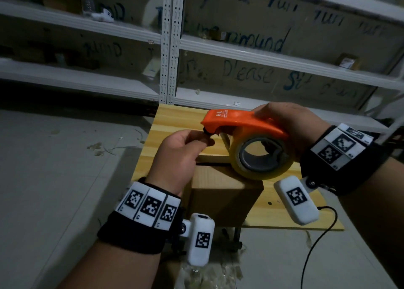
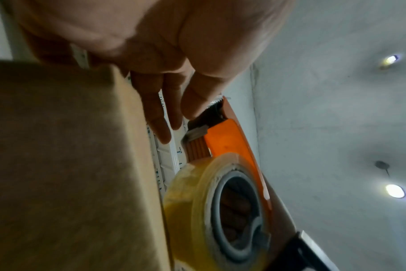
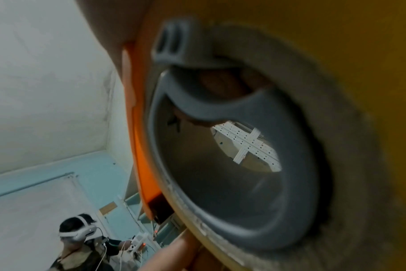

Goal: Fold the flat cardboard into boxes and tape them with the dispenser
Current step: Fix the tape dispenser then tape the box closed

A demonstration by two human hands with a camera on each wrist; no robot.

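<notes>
My right hand (image 1: 284, 124) grips an orange tape dispenser (image 1: 240, 120) from above, and its fingers (image 3: 220, 84) show inside the grey core. The dispenser carries a yellowish clear tape roll (image 1: 269, 175) and hovers over a folded brown cardboard box (image 1: 223, 192) on a small wooden table (image 1: 175, 118). My left hand (image 1: 205, 139) pinches at the dispenser's nose by the black roller, where the tape end comes out; the clear tape itself is hard to see. From the left wrist, the thumb (image 2: 192, 106) touches the nose of the dispenser (image 2: 227, 139), beside the box (image 2: 70, 155) and roll (image 2: 190, 192).
White metal shelving (image 1: 170, 48) runs along the wall behind the table, with small boxes (image 1: 347, 62) and a bottle (image 1: 87, 0) on it. A black cable (image 1: 317, 240) hangs off the table's right side. Grey floor lies to the left. Another person in a headset (image 3: 79, 232) stands nearby.
</notes>
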